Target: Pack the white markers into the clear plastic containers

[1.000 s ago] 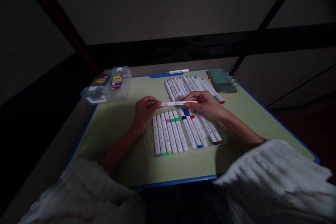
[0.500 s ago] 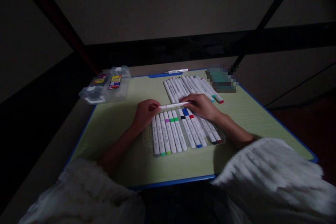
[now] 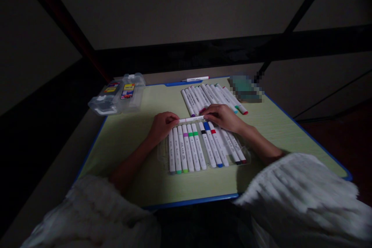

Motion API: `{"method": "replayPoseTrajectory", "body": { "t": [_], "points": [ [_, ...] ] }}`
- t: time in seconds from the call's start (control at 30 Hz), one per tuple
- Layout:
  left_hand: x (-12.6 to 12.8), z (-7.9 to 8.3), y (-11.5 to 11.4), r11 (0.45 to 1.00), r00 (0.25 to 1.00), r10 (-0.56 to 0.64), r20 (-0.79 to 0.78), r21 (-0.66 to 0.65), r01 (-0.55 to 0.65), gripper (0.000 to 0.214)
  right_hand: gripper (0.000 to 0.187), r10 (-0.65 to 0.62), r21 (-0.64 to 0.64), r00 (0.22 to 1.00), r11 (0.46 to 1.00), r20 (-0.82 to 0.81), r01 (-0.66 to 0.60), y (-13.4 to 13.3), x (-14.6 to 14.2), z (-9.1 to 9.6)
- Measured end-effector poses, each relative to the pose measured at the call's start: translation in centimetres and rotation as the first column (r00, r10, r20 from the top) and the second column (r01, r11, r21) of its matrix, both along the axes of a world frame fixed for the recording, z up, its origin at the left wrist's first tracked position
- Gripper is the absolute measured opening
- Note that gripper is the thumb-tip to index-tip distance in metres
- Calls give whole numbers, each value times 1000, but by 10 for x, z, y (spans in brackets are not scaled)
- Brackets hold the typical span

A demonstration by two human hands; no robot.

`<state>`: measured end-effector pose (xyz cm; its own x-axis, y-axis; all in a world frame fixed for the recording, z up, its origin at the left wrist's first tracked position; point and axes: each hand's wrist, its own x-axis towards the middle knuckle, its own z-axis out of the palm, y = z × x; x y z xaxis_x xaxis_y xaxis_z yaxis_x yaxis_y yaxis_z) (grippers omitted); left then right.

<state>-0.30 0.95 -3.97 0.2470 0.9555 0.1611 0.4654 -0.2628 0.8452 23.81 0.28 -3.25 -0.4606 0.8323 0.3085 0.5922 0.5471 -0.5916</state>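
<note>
A white marker (image 3: 191, 119) lies crosswise between my hands, level with the far edge of a clear plastic tray (image 3: 163, 155). My left hand (image 3: 162, 126) pinches its left end, and my right hand (image 3: 222, 117) grips its right end, covering that tip. Below it, several white markers (image 3: 187, 149) stand side by side in the tray's left part. In the right part lie more, among them a marker with a blue band (image 3: 213, 145) and one with a dark end (image 3: 231, 147). My right wrist hides some of these.
Beyond my hands, a row of white markers (image 3: 207, 97) rests on the pale green table (image 3: 122, 178). A single marker (image 3: 196, 79) lies at the far edge. The open clear case (image 3: 133, 99) sits back left; a blurred green object (image 3: 245, 88) is back right.
Both hands have shifted slightly towards me with the marker. A purple end and a dark pink end of the far row now show behind it. The tray's markers have moved a little.
</note>
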Motion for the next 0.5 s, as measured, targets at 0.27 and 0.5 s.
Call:
{"method": "replayPoseTrajectory", "body": {
  "t": [0.27, 0.5],
  "points": [
    [0, 0, 0, 999, 999, -11, -37, 34, 12, 7, 21, 8, 12, 1000, 1000, 4, -8, 1, 1, -3],
    [2, -1, -1, 997, 998, -10, -58, 78, 15, 8, 21, -12, 28, 1000, 1000, 22, 11, 1, 0, -2]
  ]
}}
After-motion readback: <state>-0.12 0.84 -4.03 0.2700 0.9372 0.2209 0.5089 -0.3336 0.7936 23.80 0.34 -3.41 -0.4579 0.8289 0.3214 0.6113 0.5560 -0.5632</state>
